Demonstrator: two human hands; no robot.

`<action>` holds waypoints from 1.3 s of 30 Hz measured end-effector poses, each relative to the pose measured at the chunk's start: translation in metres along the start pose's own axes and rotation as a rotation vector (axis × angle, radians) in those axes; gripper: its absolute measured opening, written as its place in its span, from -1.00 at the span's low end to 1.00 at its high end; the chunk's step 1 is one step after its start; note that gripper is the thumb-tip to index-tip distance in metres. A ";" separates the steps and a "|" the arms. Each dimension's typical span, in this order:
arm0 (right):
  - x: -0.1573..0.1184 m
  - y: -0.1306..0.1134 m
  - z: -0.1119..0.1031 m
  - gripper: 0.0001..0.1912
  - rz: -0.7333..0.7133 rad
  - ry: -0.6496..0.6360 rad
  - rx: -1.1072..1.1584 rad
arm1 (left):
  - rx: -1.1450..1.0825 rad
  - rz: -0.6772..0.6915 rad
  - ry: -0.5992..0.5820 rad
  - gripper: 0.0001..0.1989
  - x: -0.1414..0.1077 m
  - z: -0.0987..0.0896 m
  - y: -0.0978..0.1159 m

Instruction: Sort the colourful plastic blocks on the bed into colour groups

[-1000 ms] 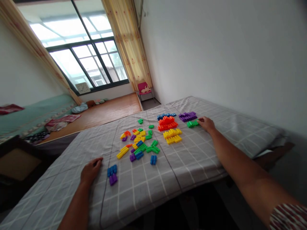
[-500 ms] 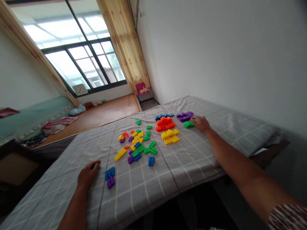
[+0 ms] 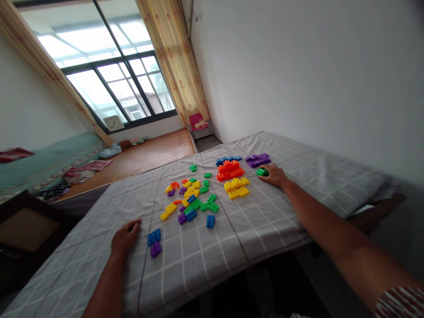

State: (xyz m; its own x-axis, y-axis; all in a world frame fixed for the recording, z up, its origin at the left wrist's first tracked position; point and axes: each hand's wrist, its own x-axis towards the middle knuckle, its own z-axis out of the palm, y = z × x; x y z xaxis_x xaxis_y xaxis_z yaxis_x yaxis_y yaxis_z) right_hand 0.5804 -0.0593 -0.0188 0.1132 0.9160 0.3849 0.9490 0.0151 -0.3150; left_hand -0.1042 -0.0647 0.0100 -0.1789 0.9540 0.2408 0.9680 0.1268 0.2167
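My right hand (image 3: 274, 175) has its thumb and fingers closed around a small cluster of green plastic blocks (image 3: 261, 172) at the right of the pieces. Just beyond it lies a row of purple blocks (image 3: 257, 160). To its left are grouped yellow blocks (image 3: 236, 188), orange-red blocks (image 3: 229, 171) and dark blue blocks (image 3: 228, 160). On the near left, my left hand (image 3: 125, 237) rests on the cloth, holding nothing, its thumb and forefinger apart. Beside that hand lie joined blue blocks (image 3: 154, 236) and purple blocks (image 3: 155, 249).
Mixed loose blocks (image 3: 192, 201) in several colours are scattered mid-surface, with a blue pair (image 3: 210, 221) nearer me. A grey checked cloth (image 3: 195, 260) covers the surface. The white wall (image 3: 298, 79) rises along the right; a dark cabinet (image 3: 23, 234) stands at left.
My right hand has shifted slightly nearer and its fingers have wrapped around the green blocks, which they earlier only reached at the edge. My left hand stays resting; the view has shifted slightly.
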 end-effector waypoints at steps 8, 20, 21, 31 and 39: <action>0.002 0.006 -0.004 -0.44 0.064 0.079 0.123 | -0.028 0.009 -0.008 -0.62 -0.001 0.005 -0.002; 0.010 0.036 0.001 -0.53 0.286 0.432 0.292 | -0.108 0.003 0.013 -0.62 -0.008 0.007 0.004; 0.010 0.030 -0.001 -0.55 0.257 0.478 0.269 | -0.111 0.002 0.011 -0.63 -0.008 0.007 0.005; 0.018 -0.154 0.010 -0.66 -0.500 0.026 0.297 | -0.173 0.001 0.003 -0.66 -0.015 0.002 0.014; 0.054 -0.265 0.077 -0.70 -0.667 -0.253 0.236 | -0.238 0.017 0.004 -0.68 -0.018 0.004 0.014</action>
State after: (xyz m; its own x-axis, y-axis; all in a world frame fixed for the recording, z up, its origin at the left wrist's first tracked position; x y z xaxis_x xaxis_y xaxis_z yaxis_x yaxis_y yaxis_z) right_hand 0.3124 0.0167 0.0188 -0.5623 0.7458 0.3573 0.7006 0.6591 -0.2732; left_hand -0.0867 -0.0786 0.0049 -0.1640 0.9542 0.2501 0.9020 0.0424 0.4297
